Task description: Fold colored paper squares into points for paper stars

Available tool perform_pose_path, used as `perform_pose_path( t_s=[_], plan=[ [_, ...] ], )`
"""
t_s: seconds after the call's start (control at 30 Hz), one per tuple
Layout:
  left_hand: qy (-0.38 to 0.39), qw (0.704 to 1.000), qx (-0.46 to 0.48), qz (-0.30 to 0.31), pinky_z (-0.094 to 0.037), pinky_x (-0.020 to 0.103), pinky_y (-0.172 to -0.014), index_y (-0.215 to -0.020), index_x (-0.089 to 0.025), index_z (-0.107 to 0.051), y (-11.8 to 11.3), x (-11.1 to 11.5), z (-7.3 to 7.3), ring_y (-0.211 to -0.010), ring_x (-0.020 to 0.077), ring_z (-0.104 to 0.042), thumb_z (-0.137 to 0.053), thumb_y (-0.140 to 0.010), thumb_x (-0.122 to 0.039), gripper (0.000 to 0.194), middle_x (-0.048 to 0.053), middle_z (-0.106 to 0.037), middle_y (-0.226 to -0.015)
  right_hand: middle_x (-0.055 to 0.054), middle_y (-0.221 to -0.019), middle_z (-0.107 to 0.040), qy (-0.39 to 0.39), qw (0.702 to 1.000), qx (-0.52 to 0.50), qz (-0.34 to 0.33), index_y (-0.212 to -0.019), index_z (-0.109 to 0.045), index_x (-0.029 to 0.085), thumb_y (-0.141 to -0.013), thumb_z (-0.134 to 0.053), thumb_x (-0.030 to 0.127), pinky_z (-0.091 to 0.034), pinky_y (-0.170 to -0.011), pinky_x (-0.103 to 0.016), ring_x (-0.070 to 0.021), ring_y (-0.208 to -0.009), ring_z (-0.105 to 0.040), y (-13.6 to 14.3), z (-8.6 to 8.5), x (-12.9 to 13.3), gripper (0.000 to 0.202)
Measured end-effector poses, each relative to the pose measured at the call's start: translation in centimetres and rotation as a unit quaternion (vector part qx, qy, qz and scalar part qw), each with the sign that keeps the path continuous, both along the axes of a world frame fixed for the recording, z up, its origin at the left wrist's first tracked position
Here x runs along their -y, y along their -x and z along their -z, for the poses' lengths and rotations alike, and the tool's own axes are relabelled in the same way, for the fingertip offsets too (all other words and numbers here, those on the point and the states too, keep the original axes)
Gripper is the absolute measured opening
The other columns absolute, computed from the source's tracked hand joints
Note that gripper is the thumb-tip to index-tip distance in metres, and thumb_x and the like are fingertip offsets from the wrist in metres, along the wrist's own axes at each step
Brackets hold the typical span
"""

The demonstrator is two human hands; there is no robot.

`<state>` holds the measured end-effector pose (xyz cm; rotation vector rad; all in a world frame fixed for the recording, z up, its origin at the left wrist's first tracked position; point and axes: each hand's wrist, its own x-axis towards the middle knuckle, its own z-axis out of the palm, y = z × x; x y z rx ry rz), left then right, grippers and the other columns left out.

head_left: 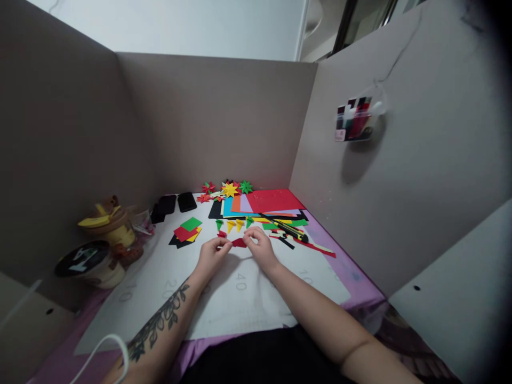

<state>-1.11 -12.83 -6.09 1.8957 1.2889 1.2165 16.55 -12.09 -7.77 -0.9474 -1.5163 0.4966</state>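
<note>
A small piece of red paper (239,242) is pinched between my two hands, above the white mat. My left hand (214,253) grips its left end with thumb and fingers closed. On the other end, my right hand (258,246) has its fingertips pressed together. Just beyond my hands stand small folded paper pieces: a red one (221,234), yellow ones (231,226) and green ones (219,225). To the left lies a loose pile of paper squares, with a green square (191,224) and a red square (187,233) uppermost.
Coloured sheets (276,201) and folded paper stars (230,190) lie at the back. A utility knife (294,232) rests among paper strips (320,249) on the right. Tubs (92,264) stand at the left. A clear container (356,120) hangs on the right partition.
</note>
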Motion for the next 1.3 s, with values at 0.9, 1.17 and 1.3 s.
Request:
perform_pose_path(
  t_s=[0.9,1.17,1.3],
  plan=[
    [-0.102,0.992,0.005,-0.070,-0.047,0.024,-0.061,-0.076,-0.017,-0.066,1.4,-0.7,0.4,-0.072,0.0160,-0.061,-0.055,-0.083,-0.030,0.018,0.004,-0.068,-0.079,-0.001,-0.079,-0.061,-0.010,0.995,0.094,0.041,-0.095,-0.057,0.021,-0.077,-0.054,0.015,-0.044,-0.081,-0.035,-0.0192,-0.081,-0.057,-1.6,1.0,-1.1,0.019],
    [-0.121,0.992,-0.006,-0.035,-0.048,0.029,-0.071,-0.080,-0.020,-0.070,1.1,-0.4,0.8,-0.075,0.0174,-0.061,-0.062,-0.080,-0.030,0.012,0.005,-0.070,-0.083,-0.001,-0.075,-0.056,-0.030,0.994,0.103,-0.008,-0.090,-0.064,0.021,-0.079,-0.054,0.014,-0.045,-0.070,-0.029,-0.0156,-0.071,-0.053,-0.2,0.8,-0.1,0.016],
    [-0.105,0.994,0.008,-0.016,-0.048,0.033,-0.078,-0.080,-0.022,-0.071,0.8,-0.3,0.8,-0.080,0.0197,-0.063,-0.064,-0.077,-0.030,0.011,0.005,-0.071,-0.083,-0.003,-0.079,-0.052,-0.063,0.989,0.135,0.001,-0.088,-0.070,0.023,-0.081,-0.056,0.017,-0.046,-0.073,-0.032,-0.0175,-0.077,-0.053,0.0,0.7,0.2,0.016]
  ],
)
